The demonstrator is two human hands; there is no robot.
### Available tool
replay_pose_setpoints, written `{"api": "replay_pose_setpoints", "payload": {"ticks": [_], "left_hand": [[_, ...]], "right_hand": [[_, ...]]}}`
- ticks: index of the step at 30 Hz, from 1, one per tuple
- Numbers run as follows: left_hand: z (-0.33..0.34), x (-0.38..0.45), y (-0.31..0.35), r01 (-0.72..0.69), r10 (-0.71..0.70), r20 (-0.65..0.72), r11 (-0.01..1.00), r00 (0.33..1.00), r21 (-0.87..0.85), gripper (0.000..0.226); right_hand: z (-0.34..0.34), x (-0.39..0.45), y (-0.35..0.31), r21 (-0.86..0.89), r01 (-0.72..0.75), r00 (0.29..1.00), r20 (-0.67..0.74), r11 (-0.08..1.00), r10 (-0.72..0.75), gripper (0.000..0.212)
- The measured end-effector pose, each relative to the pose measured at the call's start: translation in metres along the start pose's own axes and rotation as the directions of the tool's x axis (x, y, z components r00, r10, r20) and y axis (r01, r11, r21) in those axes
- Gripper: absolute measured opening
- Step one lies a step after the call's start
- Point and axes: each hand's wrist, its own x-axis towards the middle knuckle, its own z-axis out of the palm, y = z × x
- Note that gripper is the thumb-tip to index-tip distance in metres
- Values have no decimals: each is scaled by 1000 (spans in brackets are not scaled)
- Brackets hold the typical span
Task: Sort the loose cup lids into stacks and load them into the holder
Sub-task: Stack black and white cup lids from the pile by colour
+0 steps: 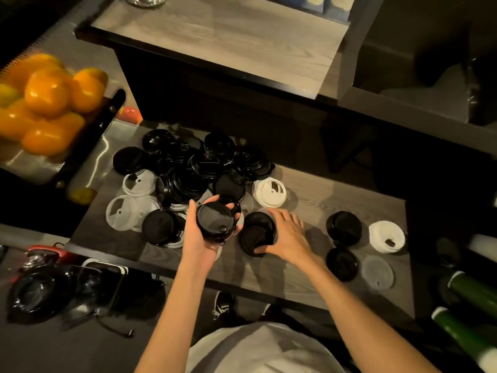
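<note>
Lids in a black stack (pixel 215 221) sit in the left hand (pixel 197 234), fingers curled around them, above the wooden shelf (pixel 309 265). The right hand (pixel 286 234) pinches a black lid (pixel 255 232) lying on the shelf beside the loose pile (pixel 193 168).

A jumbled heap of black lids (pixel 199 168) is spread over the shelf's left part, with clear lids (pixel 126 211) at its near left edge; a white lid (pixel 269 193) lies beside it, and sorted black (pixel 343 228), white (pixel 386 236) and clear (pixel 377 271) stacks are set well to the right
</note>
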Motion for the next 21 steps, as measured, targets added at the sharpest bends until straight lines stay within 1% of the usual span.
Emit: {"api": "replay_pose_setpoints", "payload": {"ticks": [3,8,10,12,14,16,19,21], "left_hand": [[-3,-3,0,4,-5,-33,1000,999,-29,64],[-3,-4,-2,-19,20,-47,1000,999,21,61],[-3,-5,-4,-30,32,-38,998,999,56,60],[-3,-5,-9,-46,49,-24,995,999,94,59],[1,-6,-15,-60,62,-19,990,998,124,59],[9,-9,-20,-66,69,-11,987,998,146,56],[23,-13,-28,-77,77,9,975,997,209,50],[33,-17,-37,-85,79,33,964,996,251,49]], "right_hand": [[9,6,-4,6,-53,998,-13,999,53,107],[10,17,-2,102,-175,984,36,979,172,94],[6,18,2,130,-177,984,39,976,173,82],[0,15,6,262,-164,986,28,951,162,64],[-9,10,10,422,-161,986,31,892,164,49],[-23,3,15,530,-155,986,29,834,165,43],[-54,-13,22,673,-146,984,25,725,174,43],[-81,-29,21,797,-127,988,51,591,144,48]]}}
